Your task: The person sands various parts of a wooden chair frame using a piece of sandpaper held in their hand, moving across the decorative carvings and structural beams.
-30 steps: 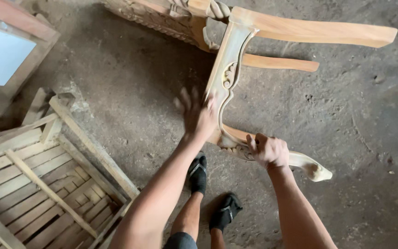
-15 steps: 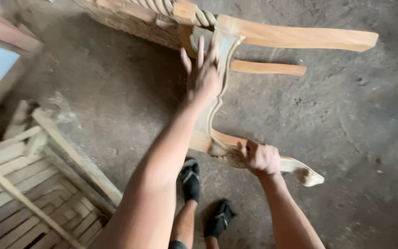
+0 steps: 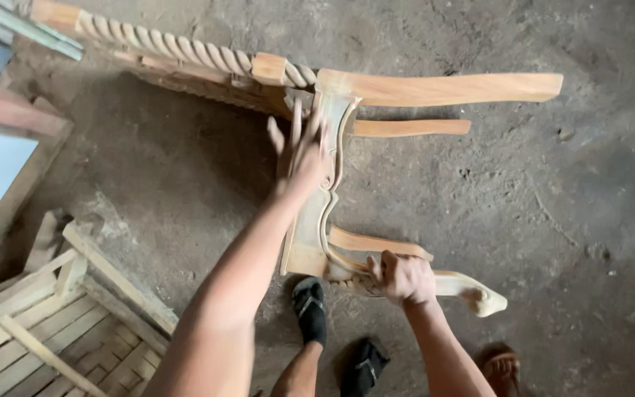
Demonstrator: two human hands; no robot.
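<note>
Head view — frame: an unfinished carved wooden chair frame (image 3: 317, 213) lies on its side on the concrete floor (image 3: 553, 220), straight ahead of the person.
Head view — long axis: the carved rail (image 3: 325, 184) runs from near the feet away up to the far legs (image 3: 435, 88), almost in line with the left forearm.
Head view — left grip: the left hand (image 3: 299, 151) is spread open, fingers fanned and flat against the far part of the rail, not closed round anything; it is blurred.
Head view — right grip: the right hand (image 3: 402, 278) is closed round the curved near leg (image 3: 472, 290), just beside the carved joint.
Head view — frame from the grips: the rail stretches between the two hands — the right holds its near end, the left presses its far end.
Head view — nearer hand: the right hand is closer to the body, the left reaches well beyond it.
Head view — beyond the left grip: a twisted rope-turned rail (image 3: 170, 48) runs off to the far left.
Head view — below the right grip: dark-socked feet (image 3: 310, 309) stand just beside the near leg.
Head view — left of the left arm: a slatted wooden panel (image 3: 45, 331) lies well apart from the frame.
</note>
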